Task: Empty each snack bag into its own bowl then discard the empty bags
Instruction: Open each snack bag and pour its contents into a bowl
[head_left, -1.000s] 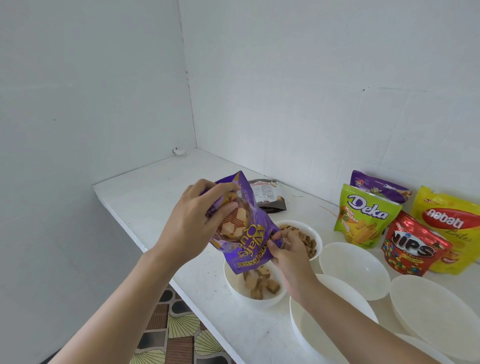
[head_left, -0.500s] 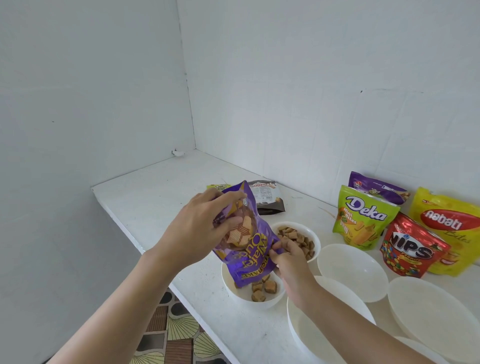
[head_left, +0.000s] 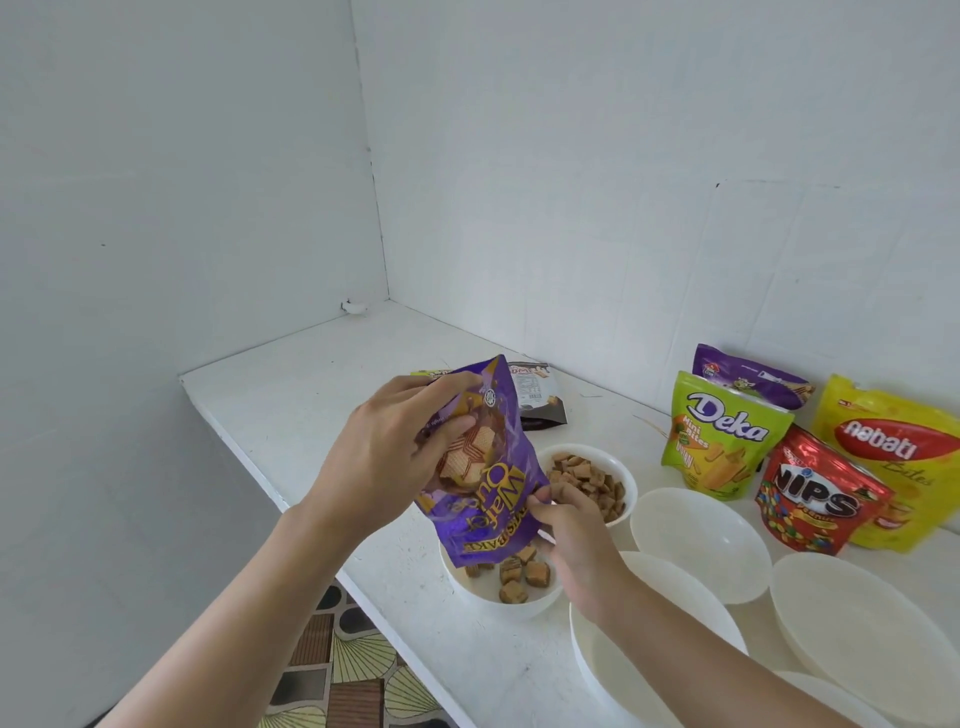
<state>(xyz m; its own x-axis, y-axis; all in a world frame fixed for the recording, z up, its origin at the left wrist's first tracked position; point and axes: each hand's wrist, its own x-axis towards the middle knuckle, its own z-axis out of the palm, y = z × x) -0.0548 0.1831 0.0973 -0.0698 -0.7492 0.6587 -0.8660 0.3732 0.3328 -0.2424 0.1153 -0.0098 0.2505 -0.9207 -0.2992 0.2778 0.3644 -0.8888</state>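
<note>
I have lowered the inverted purple wafer bag (head_left: 483, 499) so its mouth now hangs just over the near bowl (head_left: 511, 609), left hand (head_left: 384, 457) gripping its upper end, right hand (head_left: 571, 535) pinching its lower corner; wafer pieces (head_left: 519, 577) lie inside, so emptying appears part done.

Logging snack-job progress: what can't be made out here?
Head view:
- Wafers left inside the purple wafer bag: its opaque foil and the left hand hide them.
- Dark bag lying behind: print too small, partly covered by the purple wafer bag.
- Nearest large bowl: cut off by the bottom edge, crossed by the right arm.
</note>
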